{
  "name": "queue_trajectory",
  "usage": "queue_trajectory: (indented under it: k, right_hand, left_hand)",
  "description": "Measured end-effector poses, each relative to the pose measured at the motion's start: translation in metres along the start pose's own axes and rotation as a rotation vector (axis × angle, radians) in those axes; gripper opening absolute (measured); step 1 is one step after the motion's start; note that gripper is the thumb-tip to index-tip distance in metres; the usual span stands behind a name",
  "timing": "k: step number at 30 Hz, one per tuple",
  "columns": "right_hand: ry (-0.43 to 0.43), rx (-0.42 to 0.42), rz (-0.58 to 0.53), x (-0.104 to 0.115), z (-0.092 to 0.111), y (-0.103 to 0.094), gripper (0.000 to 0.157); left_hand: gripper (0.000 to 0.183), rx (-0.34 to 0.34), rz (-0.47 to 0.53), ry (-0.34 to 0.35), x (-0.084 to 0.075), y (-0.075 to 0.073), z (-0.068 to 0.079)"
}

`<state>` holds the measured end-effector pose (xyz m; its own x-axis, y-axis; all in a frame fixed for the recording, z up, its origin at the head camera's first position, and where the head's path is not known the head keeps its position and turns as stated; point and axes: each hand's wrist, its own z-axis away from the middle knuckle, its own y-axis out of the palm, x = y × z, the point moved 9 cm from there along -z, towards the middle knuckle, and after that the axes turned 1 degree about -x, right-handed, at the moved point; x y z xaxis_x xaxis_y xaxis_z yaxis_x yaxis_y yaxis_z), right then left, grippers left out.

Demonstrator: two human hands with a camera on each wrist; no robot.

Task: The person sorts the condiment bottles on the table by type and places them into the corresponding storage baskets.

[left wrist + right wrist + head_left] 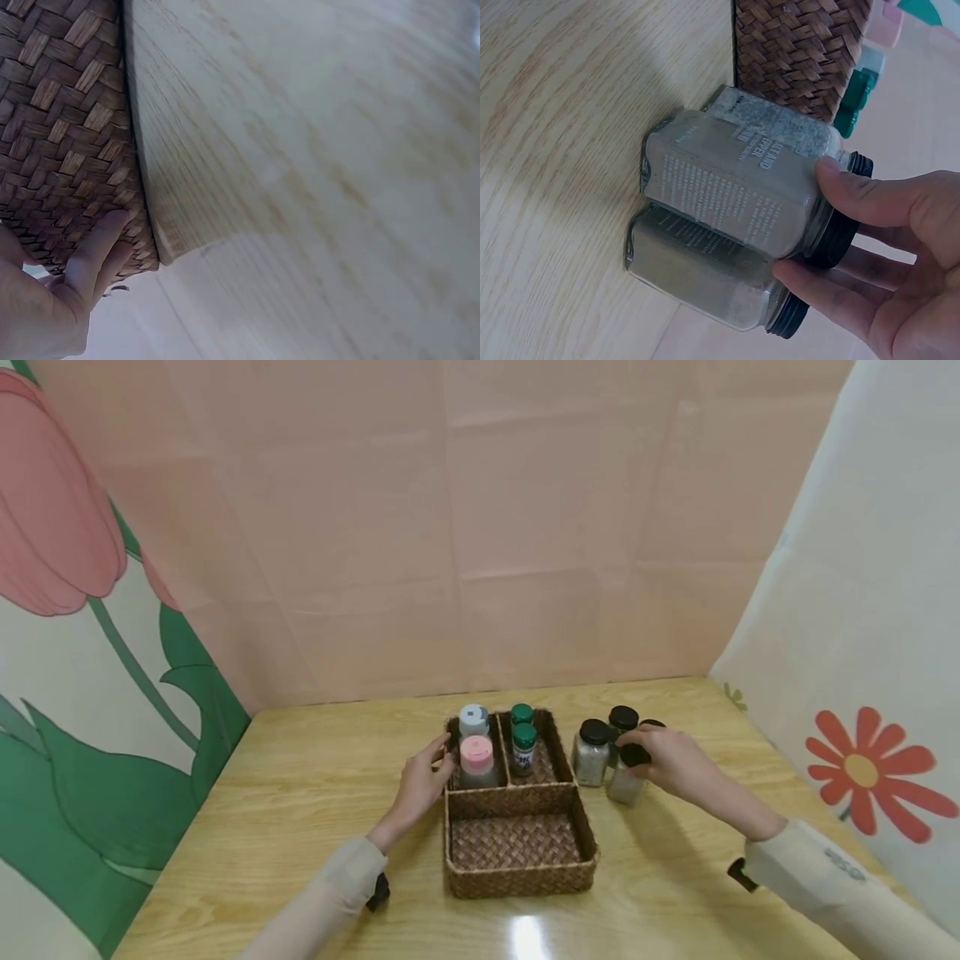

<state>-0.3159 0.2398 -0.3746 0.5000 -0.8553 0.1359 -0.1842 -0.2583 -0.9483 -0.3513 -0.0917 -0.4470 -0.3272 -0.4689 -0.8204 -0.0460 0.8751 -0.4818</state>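
Right wrist view: the jar (731, 176) under the right hand (907, 255) bears white print, with capitals along its upper edge that read in part "AND" and "PPER", and a block of lines too small to read. Its long axis slants from the base at centre left to the black lid (832, 236) at lower right. A second jar (705, 262) lies alongside below it in that frame, with tiny illegible lines, and a speckled grey jar (780, 124) shows behind.

In the head view, the jar is right of centre in the lower half, its lid pointing up and slightly right; whether its base touches the bench (322, 785) cannot be told. The right grip is clamped near its neck, thumb and fingers pinching.

At lower centre, the left hand (418, 781) touches the left side of the woven basket (521, 881); whether its grip closes over the rim cannot be told. In the basket's upper compartments stand a pink-capped bottle (477, 760), a pale-blue-capped bottle (474, 718) and two green-lidded bottles (523, 750), the nearer one's label unreadable.
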Motion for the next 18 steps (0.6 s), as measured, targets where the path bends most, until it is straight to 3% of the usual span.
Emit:
queue_trajectory:
  k: [11, 18]
  right_hand:
    - [-0.002, 0.03, -0.043, 0.004, 0.001, 0.0, 0.039]
    - [0.002, 0.014, -0.049, 0.011, 0.0, -0.011, 0.037]
  left_hand:
    - [0.044, 0.007, -0.034, 0.013, -0.002, 0.002, 0.001]
    - [0.045, 0.013, -0.043, 0.005, -0.002, 0.002, 0.0]
